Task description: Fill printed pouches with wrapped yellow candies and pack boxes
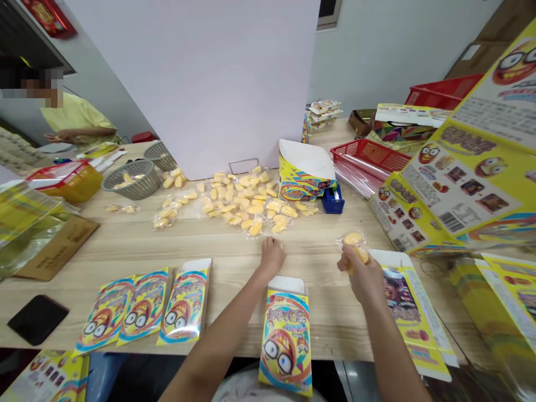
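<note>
My right hand [363, 272] is closed on a clear packet of yellow oval pieces [353, 239], raised over the table. My left hand [273, 258] is curled, knuckles up, just in front of a pile of similar packets [247, 195]; whatever its fingers hold, if anything, is hidden. Below that hand, a yellow cartoon-printed box [286, 340] with its white top flap up lies at the table's front edge. Left of my left forearm lie three like boxes, among them one with a raised flap [184, 304]. Beside my right wrist is a flattened carton [412, 318].
A grey basket [132, 181] with packets stands left, near a black phone [37, 319]. Behind the pile rises a white panel [209, 84]. A blue tape dispenser [333, 200], red basket [377, 153] and stacked printed cartons [469, 167] stand right. Someone in yellow [77, 120] works far left.
</note>
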